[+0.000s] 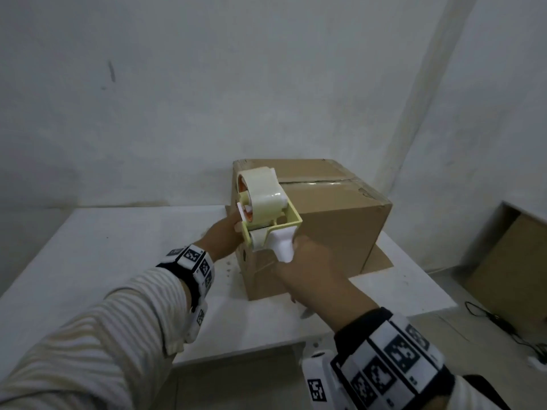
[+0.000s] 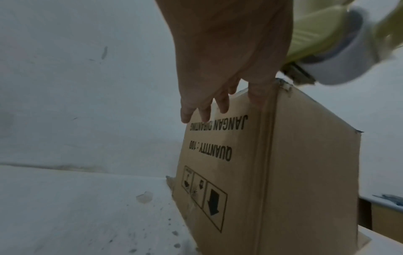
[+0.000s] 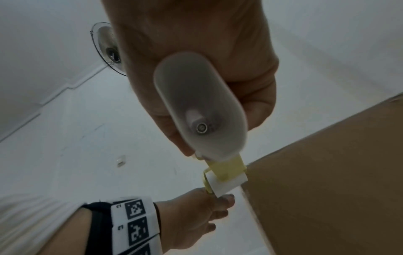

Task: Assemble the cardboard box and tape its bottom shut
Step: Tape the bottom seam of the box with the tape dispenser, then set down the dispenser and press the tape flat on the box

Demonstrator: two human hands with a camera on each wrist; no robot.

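Bare white walls, white bench point(image 1: 118, 261). Nearest, right hand point(image 1: 310, 270) wrapped around the tape gun point(image 1: 266, 208) handle. At 11 o'clock of it, left hand point(image 1: 225, 238) lies flat-fingered against the cardboard box point(image 1: 334, 220) mid-bench. Box looks light, hollow, probably slides; brace a stiff corner, not the panel.

A bare workroom or storeroom is showing here, more packing corner than home. Rough, scuffed white walls point(image 1: 207, 84) are filling the upper part of the frame. A plain white table point(image 1: 88, 261) is sitting at lower left. A flattened carton point(image 1: 509, 270) is leaning at right, and a black cable point(image 1: 503, 324) is trailing over the floor at lower right.
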